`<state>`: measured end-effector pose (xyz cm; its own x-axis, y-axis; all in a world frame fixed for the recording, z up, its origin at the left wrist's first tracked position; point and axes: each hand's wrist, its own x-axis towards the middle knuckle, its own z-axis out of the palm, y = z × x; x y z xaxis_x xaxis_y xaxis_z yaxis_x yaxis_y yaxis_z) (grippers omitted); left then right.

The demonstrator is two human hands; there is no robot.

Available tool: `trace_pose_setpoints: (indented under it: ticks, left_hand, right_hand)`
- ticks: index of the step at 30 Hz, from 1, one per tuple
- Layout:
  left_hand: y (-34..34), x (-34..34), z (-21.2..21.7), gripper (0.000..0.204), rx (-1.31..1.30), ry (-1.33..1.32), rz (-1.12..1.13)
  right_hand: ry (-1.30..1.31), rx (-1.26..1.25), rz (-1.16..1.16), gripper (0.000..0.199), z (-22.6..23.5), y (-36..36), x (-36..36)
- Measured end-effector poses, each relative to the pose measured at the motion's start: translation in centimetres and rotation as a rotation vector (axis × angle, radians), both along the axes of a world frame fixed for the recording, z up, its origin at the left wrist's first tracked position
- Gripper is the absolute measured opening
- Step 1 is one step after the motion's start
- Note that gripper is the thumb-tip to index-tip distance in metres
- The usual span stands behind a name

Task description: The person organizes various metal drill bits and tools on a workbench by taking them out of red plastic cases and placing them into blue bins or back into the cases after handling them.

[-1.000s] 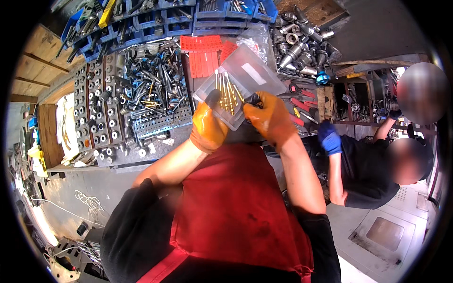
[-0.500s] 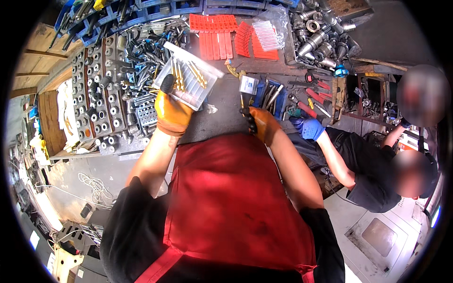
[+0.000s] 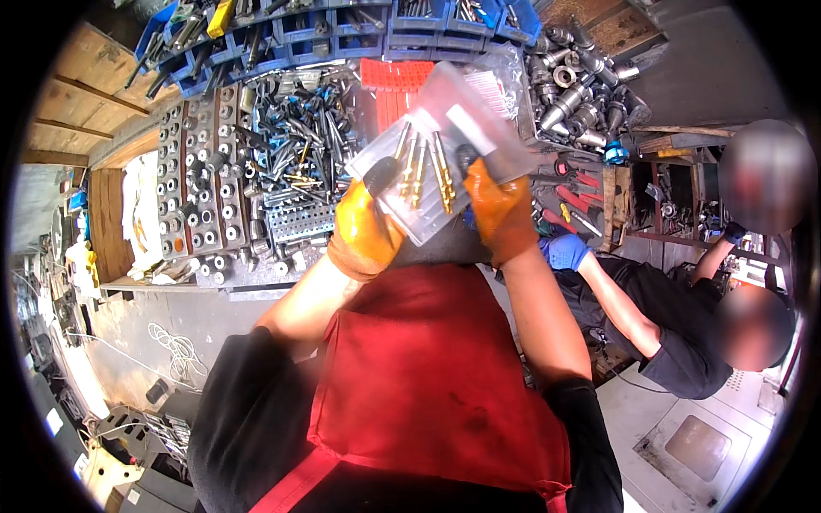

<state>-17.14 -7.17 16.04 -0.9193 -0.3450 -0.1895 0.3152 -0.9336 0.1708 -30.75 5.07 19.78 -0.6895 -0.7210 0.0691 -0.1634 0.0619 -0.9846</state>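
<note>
Clear plastic case (image 3: 440,162) of gold-coloured drill bits: raised above the worktop (image 3: 256,274). Left hand (image 3: 366,232), orange-gloved, closed on its lower left corner. Right hand (image 3: 500,209), orange-gloved, closed on its right edge. Beyond the case: red boxes (image 3: 389,81), then blue bins (image 3: 342,26).

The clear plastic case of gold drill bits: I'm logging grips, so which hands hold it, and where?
Both gloved hands hold the clear plastic case: the left hand grips its lower left corner, the right hand its lower right edge.
</note>
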Motion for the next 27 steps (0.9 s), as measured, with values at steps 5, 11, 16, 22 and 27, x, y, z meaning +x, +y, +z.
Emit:
trace_pose_setpoints:
  ticks: [5, 11, 16, 22, 27]
  left_hand:
    - [-0.7, 0.8, 2.1, 0.053, -0.243, -0.041, -0.103]
    - [-0.4, 0.3, 4.5, 0.052, -0.481, -0.126, -0.25]
    - [0.5, -0.1, 4.5, 0.041, -0.618, -0.119, -0.264]
    - [2.7, 0.4, 1.6, 0.04, -0.53, -0.363, -0.149]
    - [3.3, -0.4, 2.5, 0.04, -0.545, -0.43, -0.16]
  right_hand:
    - [-0.265, -0.044, -0.073, 0.02, 1.9, 2.4, -1.3]
    - [-0.227, 0.015, 0.032, 0.036, 0.6, 4.0, -2.5]
    - [-0.335, -0.013, 0.044, 0.047, 1.3, 4.5, -1.3]
    - [-0.047, 0.13, -0.109, 0.05, 0.1, 6.1, 0.7]
    - [-0.49, -0.126, -0.202, 0.052, -0.3, 6.2, 1.0]
